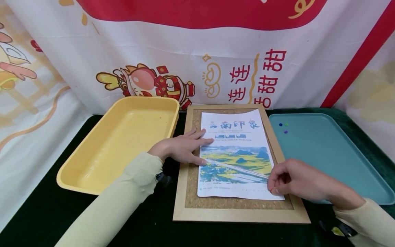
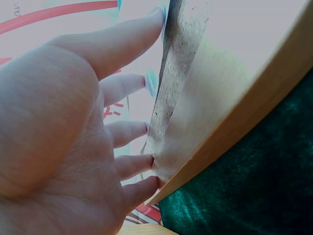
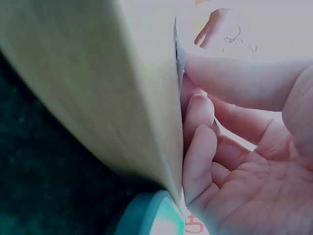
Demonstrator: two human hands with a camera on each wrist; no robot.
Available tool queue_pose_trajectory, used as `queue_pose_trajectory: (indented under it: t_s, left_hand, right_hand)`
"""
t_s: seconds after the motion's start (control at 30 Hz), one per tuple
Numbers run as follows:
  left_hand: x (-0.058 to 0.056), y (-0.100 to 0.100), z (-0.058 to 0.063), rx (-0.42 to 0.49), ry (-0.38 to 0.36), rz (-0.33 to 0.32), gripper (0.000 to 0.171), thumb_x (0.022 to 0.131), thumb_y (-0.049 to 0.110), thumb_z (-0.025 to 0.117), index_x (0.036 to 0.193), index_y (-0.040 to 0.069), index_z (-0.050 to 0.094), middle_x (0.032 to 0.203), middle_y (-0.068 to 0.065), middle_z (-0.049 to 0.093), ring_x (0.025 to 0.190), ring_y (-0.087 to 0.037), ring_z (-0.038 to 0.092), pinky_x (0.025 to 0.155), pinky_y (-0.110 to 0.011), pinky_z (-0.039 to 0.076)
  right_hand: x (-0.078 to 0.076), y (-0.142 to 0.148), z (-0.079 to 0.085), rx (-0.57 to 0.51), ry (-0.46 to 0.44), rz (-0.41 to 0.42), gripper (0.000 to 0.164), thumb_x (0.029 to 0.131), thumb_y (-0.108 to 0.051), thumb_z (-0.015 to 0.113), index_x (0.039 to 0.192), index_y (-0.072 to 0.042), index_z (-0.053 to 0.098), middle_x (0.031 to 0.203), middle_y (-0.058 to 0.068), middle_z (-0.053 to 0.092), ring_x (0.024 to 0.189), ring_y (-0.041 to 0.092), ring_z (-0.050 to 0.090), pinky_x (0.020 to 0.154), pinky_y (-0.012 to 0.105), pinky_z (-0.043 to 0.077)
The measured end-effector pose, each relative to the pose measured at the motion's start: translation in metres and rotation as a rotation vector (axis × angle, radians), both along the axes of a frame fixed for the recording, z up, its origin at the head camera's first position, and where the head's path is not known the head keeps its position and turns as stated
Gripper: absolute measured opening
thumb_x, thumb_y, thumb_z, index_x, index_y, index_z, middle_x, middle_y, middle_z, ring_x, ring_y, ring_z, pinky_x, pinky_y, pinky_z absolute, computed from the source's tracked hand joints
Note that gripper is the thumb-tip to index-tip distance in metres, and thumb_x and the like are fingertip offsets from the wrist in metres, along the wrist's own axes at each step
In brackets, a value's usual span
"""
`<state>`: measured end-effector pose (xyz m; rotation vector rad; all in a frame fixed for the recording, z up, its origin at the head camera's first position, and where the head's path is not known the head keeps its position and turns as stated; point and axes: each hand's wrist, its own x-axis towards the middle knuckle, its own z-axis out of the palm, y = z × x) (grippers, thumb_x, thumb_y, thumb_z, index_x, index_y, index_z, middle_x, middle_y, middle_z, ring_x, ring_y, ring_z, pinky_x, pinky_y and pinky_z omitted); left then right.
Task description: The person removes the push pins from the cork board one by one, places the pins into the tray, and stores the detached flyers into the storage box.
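Note:
A printed poster sheet (image 1: 234, 137) with blue lettering and a yellow-blue landscape lies on a cork board (image 1: 240, 204) framed in pale wood. My left hand (image 1: 182, 147) rests at the sheet's left edge, its fingers spread and straight; the left wrist view shows the fingertips on the paper beside bare cork. At the lower right edge, my right hand (image 1: 293, 180) pinches the sheet between thumb and curled fingers. In the right wrist view the thumb (image 3: 244, 81) meets the paper edge above the wooden frame (image 3: 112, 98). The exact grip is partly hidden.
A deep yellow tray (image 1: 111, 144) stands left of the board. To the right lies a teal tray (image 1: 327, 154) with small blue, green and purple pieces near its far left corner. Dark green cloth (image 1: 148, 226) covers the table; a printed fabric backdrop (image 1: 191, 44) hangs behind.

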<state>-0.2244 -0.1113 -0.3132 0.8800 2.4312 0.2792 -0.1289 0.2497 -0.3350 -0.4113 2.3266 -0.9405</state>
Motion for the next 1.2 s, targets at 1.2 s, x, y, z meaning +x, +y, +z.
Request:
queue_pose_trajectory:
  t_s: [1.2]
  left_hand:
    - [-0.0020, -0.0002, -0.0014, -0.005, -0.011, 0.002, 0.082, 0.104, 0.050, 0.065, 0.171, 0.031, 0.023, 0.181, -0.008, -0.007, 0.167, -0.037, -0.011, 0.134, -0.061, 0.005]
  right_hand:
    - [-0.0022, -0.0001, 0.0020, -0.021, -0.043, 0.010, 0.005, 0.096, -0.009, 0.076, 0.092, -0.012, 0.073, 0.084, 0.004, 0.061, 0.080, 0.021, 0.058, 0.066, 0.026, 0.043]
